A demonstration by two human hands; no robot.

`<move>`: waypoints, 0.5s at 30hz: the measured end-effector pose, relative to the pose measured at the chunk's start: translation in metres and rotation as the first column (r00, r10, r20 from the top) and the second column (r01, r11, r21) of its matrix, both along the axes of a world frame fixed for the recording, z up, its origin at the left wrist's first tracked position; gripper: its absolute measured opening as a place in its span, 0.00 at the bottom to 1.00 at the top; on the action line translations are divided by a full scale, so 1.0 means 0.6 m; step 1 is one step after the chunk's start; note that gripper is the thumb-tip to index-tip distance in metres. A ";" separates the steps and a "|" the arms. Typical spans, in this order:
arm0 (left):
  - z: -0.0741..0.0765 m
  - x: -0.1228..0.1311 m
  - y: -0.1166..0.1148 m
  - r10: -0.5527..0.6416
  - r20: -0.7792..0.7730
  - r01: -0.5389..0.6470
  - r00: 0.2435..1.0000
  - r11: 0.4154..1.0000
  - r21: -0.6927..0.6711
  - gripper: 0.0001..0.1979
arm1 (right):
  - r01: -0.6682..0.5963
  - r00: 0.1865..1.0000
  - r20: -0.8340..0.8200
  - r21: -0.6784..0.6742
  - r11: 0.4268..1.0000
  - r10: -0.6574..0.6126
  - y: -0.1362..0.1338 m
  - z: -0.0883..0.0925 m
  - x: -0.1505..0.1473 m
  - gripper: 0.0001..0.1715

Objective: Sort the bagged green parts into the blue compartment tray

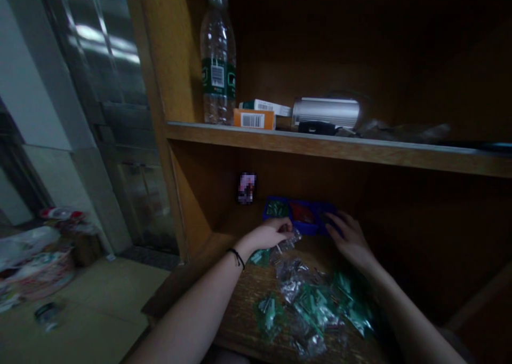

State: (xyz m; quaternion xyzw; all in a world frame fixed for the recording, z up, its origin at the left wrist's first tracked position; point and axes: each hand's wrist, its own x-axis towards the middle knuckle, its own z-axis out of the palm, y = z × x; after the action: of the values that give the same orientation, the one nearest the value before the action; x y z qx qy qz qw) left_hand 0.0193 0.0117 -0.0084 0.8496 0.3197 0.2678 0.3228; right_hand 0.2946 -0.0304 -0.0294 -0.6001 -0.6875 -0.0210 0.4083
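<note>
My left hand (276,231) is closed, its thumb and fingers pinching a small clear plastic bag (293,239) just in front of a blue divided tray (307,228). Green pieces (277,208) fill the tray's left compartment, and something red (302,213) lies in the middle one. At the right compartment, whose contents are too dark to make out, my right hand (352,241) reaches in with thumb and fingers apart. Below both hands, clear bags (294,276) and green packets (316,302) with light strips in them lie heaped on the wooden surface.
Above the hands runs a wooden shelf (320,146) bearing a plastic bottle (218,49), an orange box (254,119) and a silver cylinder (326,111). A small picture-like item (247,188) stands against the back. A filled basket (46,273) sits on the floor at left.
</note>
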 end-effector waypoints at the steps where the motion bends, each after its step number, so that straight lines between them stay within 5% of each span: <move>1: 0.001 0.003 -0.002 0.013 0.031 -0.013 0.999 1.000 -0.001 0.08 | -0.036 0.999 0.003 0.003 0.999 0.036 -0.003 0.002 -0.005 0.23; 4: 0.001 0.014 -0.009 -0.008 0.105 0.008 0.994 1.000 0.008 0.07 | -0.305 0.950 -0.094 -0.075 0.949 0.298 -0.023 0.016 -0.031 0.19; 8: -0.006 0.024 -0.015 -0.089 0.107 0.088 0.990 0.996 0.010 0.05 | -0.586 0.806 -0.246 -0.192 0.788 0.539 -0.047 0.031 -0.069 0.17; 15: -0.016 0.031 -0.014 -0.119 0.079 0.124 0.990 0.991 -0.060 0.08 | -0.551 0.832 -0.263 -0.286 0.784 0.489 -0.050 0.030 -0.077 0.19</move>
State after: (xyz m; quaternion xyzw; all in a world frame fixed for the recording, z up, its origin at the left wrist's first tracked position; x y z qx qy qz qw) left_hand 0.0380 0.0033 -0.0180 0.8459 0.2635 0.2691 0.3776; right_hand 0.2486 -0.0605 -0.0114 -0.4487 -0.7805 0.2677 0.3432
